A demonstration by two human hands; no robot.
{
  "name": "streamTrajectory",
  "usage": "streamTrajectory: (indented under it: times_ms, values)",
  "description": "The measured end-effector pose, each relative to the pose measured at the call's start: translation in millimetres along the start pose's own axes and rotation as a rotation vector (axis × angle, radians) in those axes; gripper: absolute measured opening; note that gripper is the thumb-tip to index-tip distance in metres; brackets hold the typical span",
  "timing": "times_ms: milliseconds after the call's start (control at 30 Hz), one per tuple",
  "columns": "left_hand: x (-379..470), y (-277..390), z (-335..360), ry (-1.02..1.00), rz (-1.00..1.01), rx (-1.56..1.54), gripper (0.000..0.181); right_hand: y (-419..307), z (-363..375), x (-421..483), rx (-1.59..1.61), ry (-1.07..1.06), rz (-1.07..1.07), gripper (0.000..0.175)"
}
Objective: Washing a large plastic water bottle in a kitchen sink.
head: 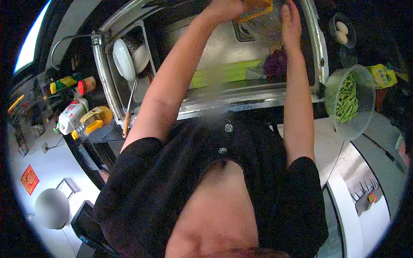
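Observation:
At the top of the view my left hand [227,10] grips the side of an amber-yellow container [258,11] with a thick rim, over the stainless-steel sink [219,43]. The picture's edge cuts off part of the container. Across from it, my right hand [292,27] has its fingers extended upward and a little apart. Just left of that hand is something clear and shiny [266,27], blurred, perhaps water or clear plastic. Below my right hand a bunched purple cloth or mesh [276,63] lies in the sink, beside a lime-green plastic piece [226,71].
Left in the sink are white bowls [123,59] and a wooden-handled utensil [126,124]. Bottles [74,114] stand farther left. On the right are eggs [342,32] in a bowl, a clear tub [366,106] with green beans [347,101], and a yellow packet [382,76]. A person [51,209] is behind.

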State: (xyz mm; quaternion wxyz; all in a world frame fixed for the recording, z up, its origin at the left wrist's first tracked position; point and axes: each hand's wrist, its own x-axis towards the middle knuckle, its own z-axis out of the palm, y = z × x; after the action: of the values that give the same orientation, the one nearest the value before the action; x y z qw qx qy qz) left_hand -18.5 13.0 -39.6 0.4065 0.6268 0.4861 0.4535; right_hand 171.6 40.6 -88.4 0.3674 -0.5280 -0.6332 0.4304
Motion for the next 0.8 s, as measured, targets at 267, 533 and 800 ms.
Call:
streamTrajectory:
  times_ms: [267, 533, 800]
  values:
    - [-10, 7, 5, 0.033, 0.037, -0.017, 0.099, 12, 3, -2, 0.033, 0.030, -0.076, 0.060]
    - [-6, -2, 10, 0.046, 0.083, 0.149, 0.104, 19, 0, -1, 0.009, 0.053, -0.099, 0.059]
    - [-5, -13, 15, 0.036, 0.140, -0.001, 0.101, 26, 2, 3, -0.012, 0.072, -0.117, 0.058]
